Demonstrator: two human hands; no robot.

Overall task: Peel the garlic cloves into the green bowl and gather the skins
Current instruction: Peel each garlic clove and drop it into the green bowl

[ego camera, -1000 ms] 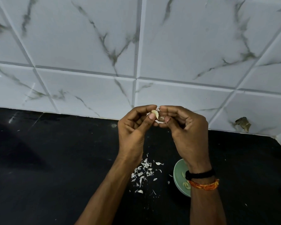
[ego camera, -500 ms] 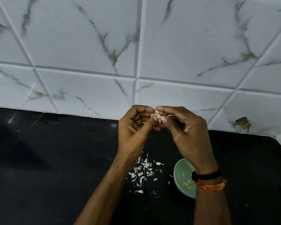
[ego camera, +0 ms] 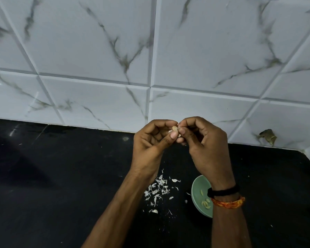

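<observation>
I pinch the clove point(ego camera: 174, 129) between left hand point(ego camera: 150, 145) and right hand point(ego camera: 207, 145), raised above the counter; the bowl point(ego camera: 198, 187) lies below, nearer my right wrist, skins point(ego camera: 157, 190) leftward.

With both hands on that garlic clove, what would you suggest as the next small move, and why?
Probably strip the remaining skin: the left hand and right hand pinch the garlic clove with skin seemingly attached, above the loose skins beside the green bowl.
</observation>
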